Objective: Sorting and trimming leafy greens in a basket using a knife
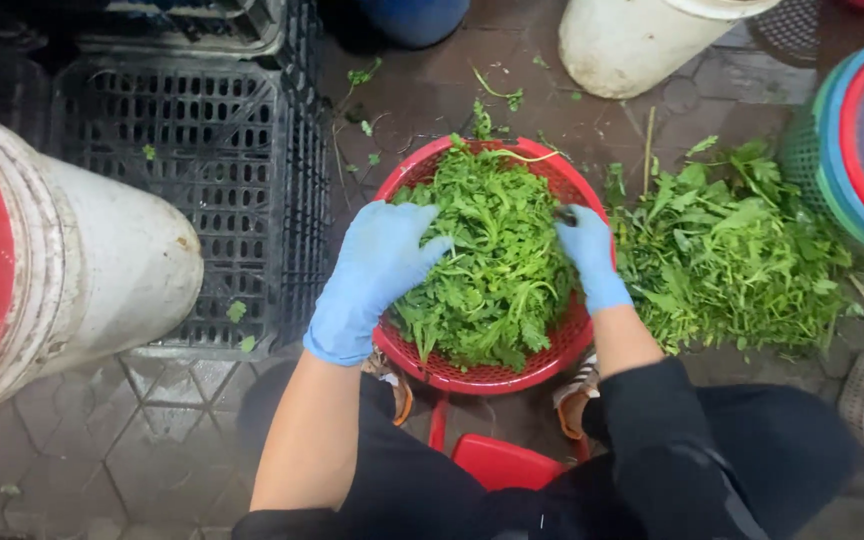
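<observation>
A round red basket [422, 170] stands on the wet paving in front of me, heaped with leafy green herbs [497, 260]. My left hand [377, 262], in a light blue glove, rests flat on the left side of the heap, fingers spread over the leaves. My right hand [589, 252], also gloved in blue, presses against the right edge of the heap near the basket's rim, fingers curled around some stems. A second loose pile of the same greens [727, 255] lies on the ground just right of the basket.
A black plastic crate [197, 180] sits at the left, beside a white bucket with a red rim [82, 265]. Another white bucket [632, 40] stands behind the basket. Stacked coloured baskets [857, 140] fill the right edge. A red stool [497, 460] shows under me.
</observation>
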